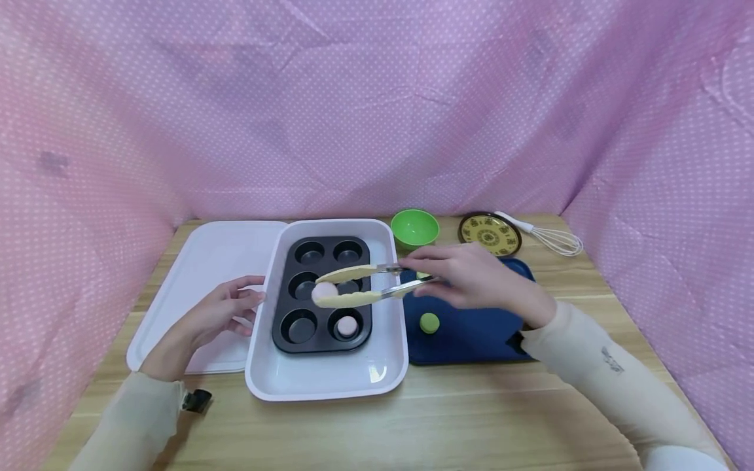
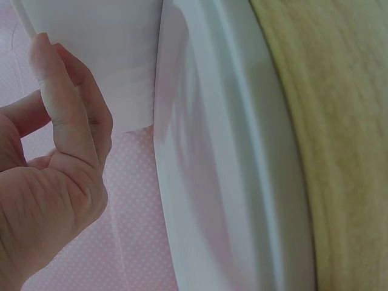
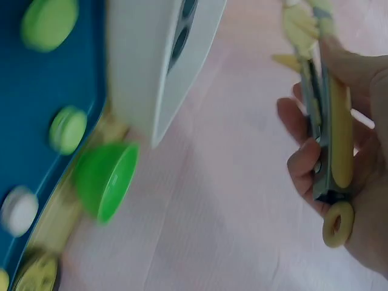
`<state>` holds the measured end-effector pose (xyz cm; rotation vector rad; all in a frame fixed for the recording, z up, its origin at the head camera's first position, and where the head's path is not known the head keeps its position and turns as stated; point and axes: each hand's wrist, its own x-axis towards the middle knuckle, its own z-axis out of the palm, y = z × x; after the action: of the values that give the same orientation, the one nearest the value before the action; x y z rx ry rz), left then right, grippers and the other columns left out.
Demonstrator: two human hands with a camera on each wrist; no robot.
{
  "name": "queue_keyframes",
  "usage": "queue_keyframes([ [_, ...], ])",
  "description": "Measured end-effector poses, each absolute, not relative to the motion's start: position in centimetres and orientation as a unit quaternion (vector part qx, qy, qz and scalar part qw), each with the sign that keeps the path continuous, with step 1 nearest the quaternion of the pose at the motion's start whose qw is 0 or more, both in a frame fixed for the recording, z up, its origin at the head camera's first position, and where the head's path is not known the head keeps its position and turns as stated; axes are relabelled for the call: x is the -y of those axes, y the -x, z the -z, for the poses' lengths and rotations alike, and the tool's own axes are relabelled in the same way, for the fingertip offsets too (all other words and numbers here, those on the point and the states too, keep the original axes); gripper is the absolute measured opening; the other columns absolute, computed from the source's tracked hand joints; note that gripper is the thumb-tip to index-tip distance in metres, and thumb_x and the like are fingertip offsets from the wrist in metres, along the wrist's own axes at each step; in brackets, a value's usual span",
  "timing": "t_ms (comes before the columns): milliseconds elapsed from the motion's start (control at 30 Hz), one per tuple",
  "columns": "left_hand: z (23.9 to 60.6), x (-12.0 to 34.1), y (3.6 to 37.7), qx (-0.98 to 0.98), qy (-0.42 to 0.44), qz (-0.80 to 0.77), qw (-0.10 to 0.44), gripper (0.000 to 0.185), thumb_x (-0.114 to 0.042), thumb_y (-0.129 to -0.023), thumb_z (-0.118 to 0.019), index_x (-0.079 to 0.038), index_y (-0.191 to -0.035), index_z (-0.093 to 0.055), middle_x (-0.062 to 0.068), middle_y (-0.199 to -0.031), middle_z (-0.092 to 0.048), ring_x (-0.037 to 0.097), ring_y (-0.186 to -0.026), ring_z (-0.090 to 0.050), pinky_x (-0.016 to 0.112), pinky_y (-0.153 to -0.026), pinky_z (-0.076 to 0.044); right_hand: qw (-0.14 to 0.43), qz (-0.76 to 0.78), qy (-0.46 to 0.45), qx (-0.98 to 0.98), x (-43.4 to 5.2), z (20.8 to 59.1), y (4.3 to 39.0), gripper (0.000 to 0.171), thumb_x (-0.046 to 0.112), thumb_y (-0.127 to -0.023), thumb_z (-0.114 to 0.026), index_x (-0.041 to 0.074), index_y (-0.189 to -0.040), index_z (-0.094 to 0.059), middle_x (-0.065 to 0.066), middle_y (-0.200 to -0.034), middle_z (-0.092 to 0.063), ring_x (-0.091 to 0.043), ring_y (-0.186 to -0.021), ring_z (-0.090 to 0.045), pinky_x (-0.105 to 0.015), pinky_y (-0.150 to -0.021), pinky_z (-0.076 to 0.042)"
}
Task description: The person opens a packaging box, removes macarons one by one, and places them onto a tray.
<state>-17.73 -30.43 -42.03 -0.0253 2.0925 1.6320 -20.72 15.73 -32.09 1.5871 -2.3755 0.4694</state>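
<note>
My right hand [image 1: 438, 275] grips yellow-tipped tongs [image 1: 353, 298], which pinch a pale pink macaron [image 1: 323, 292] just above the middle row of a black muffin tin [image 1: 323, 313]. The tin lies in a white baking dish [image 1: 262, 366]. Another pink macaron [image 1: 347, 325] sits in the tin's near right cup. In the right wrist view the hand [image 3: 321, 139] is wrapped round the tongs' handles [image 3: 336, 133]. My left hand [image 1: 247, 301] rests with loosely curled fingers at the dish's left rim and holds nothing; its wrist view shows the hand [image 2: 60, 139] beside the rim [image 2: 200, 157].
A white lid [image 1: 206, 261] lies left of the dish. Right of it a blue tray [image 1: 471, 333] holds a green macaron [image 1: 429, 322]. Behind stand a green bowl [image 1: 415, 227], a yellow patterned plate [image 1: 490, 233] and a whisk [image 1: 550, 239]. Pink cloth walls the table.
</note>
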Motion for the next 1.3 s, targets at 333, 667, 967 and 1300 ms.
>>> queue_keyframes([
  [333,41.8,30.3,17.6,-0.767,0.010,-0.596,0.239,0.064,-0.026,-0.103,-0.063,-0.003,-0.154,-0.033,0.009,-0.109,-0.066,0.022,-0.080,-0.069,0.038,-0.066,-0.063,0.129,-0.202,-0.514,0.823,-25.0,33.2,21.3,0.045,0.026,-0.089,-0.081,0.008,-0.129,-0.070,-0.007,-0.123,-0.070,-0.025,-0.109,-0.067,-0.020,-0.097,-0.047],
  [667,41.8,30.2,17.6,-0.770,0.009,-0.593,0.236,0.065,-0.027,-0.103,-0.063,-0.003,-0.154,-0.032,0.008,-0.108,-0.066,0.021,-0.079,-0.068,0.037,-0.065,-0.063,0.087,-0.181,-0.421,0.884,-32.6,37.1,20.1,0.053,0.009,-0.079,-0.086,0.009,-0.129,-0.070,-0.010,-0.122,-0.070,-0.018,-0.095,-0.070,-0.016,-0.075,-0.053],
  [967,42.0,30.1,17.6,-0.766,0.004,-0.598,0.237,0.063,-0.025,-0.103,-0.062,-0.002,-0.154,-0.033,0.006,-0.106,-0.068,0.021,-0.079,-0.069,0.037,-0.065,-0.063,0.073,-0.178,-0.396,0.898,-36.5,39.5,19.4,0.053,0.009,-0.076,-0.088,0.010,-0.126,-0.072,-0.010,-0.118,-0.071,-0.021,-0.096,-0.070,-0.010,-0.077,-0.050],
  [1300,42.1,30.0,17.6,-0.764,0.002,-0.600,0.239,0.062,-0.025,-0.104,-0.061,-0.001,-0.154,-0.032,0.005,-0.105,-0.067,0.020,-0.079,-0.069,0.037,-0.064,-0.063,0.058,-0.185,-0.405,0.894,-38.7,40.6,19.2,0.053,0.008,-0.071,-0.091,0.013,-0.121,-0.075,-0.007,-0.114,-0.072,-0.007,-0.096,-0.067,-0.009,-0.076,-0.048],
])
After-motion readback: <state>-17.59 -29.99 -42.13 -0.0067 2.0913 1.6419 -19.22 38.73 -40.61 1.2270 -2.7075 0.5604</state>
